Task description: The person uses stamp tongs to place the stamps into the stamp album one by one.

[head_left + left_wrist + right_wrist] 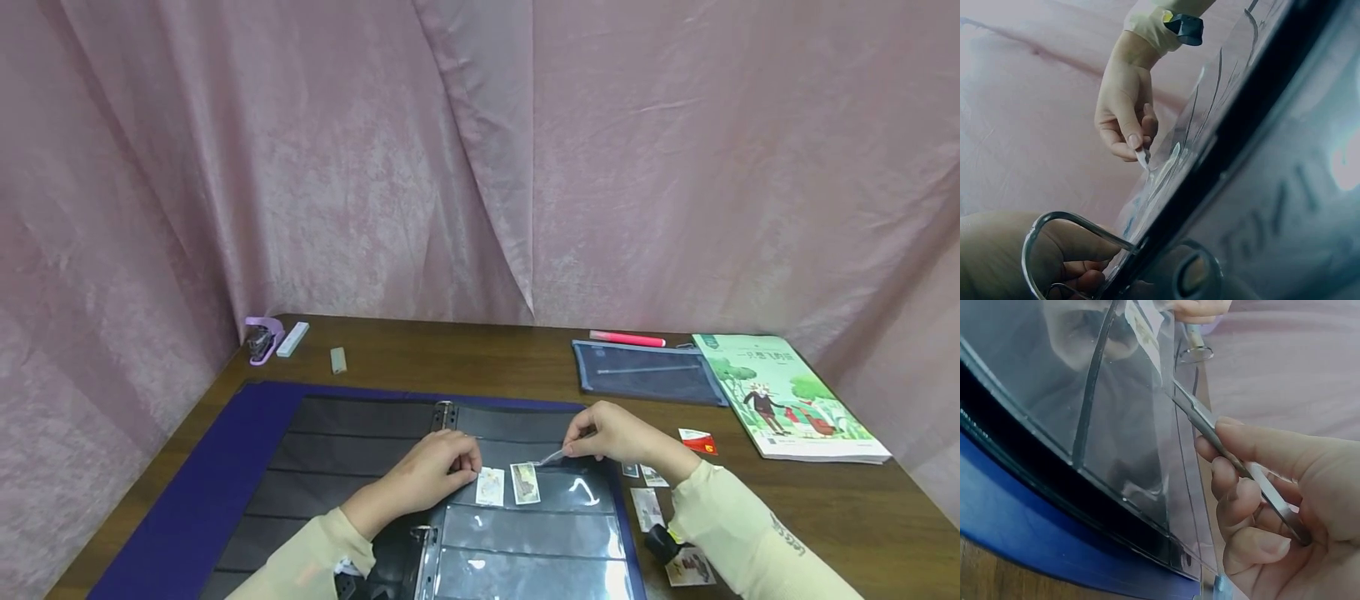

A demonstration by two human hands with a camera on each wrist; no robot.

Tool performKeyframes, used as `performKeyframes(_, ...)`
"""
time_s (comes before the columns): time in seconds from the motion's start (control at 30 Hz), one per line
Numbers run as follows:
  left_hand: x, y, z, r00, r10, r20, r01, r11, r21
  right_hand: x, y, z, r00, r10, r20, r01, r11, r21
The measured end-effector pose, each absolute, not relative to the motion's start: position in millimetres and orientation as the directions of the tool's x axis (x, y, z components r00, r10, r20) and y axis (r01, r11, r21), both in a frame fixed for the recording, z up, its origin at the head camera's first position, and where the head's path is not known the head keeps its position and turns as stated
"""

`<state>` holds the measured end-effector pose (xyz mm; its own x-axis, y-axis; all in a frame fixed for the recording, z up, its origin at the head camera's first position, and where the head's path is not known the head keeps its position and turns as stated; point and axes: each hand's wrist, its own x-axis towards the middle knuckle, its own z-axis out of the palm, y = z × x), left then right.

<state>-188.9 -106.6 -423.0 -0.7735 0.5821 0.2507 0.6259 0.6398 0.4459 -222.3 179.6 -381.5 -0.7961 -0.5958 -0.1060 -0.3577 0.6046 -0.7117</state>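
Observation:
In the head view my right hand (611, 429) holds metal tweezers (1213, 431), pinched between thumb and fingers. Their tips lie right at the upper corner of a small stamp (525, 483) with a pale border. Just left of it another light stamp (490, 487) lies at the same pocket row. My left hand (427, 471) is beside that one, thumb and curled fingers pinching the edge of the clear pocket (1132, 215). Both stamps lie over the black pocket page (540, 533) of an open blue ring binder (187, 483).
Several loose stamps (647, 508) and a red-and-white card (698, 441) lie right of the binder. Behind are a mesh pouch (648, 373), a pink pen (627, 338) and a green book (795, 400). A purple stapler (264, 340), a pale box (292, 339) and an eraser-like block (338, 360) stand back left.

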Motion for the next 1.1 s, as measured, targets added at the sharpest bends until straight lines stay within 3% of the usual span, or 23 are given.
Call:
performKeyframes(0.37, -189, -107, -424, -0.771, 0.584, 0.252, 0.629, 0.639, 0.444, -222, 182, -384, -0.792, -0.597, -0.128, -0.343, 0.608, -0.716)
performKeyframes(0.7, -189, -107, -424, -0.776, 0.583, 0.241, 0.622, 0.645, 0.444, -222, 185, -382, -0.747, -0.662, -0.070, -0.418, 0.548, -0.725)
performKeyframes(1.1, -189, -107, -425, -0.780, 0.575, 0.247, 0.618, 0.651, 0.441, -217, 187, -373, -0.789, -0.603, -0.120, -0.361, 0.613, -0.703)
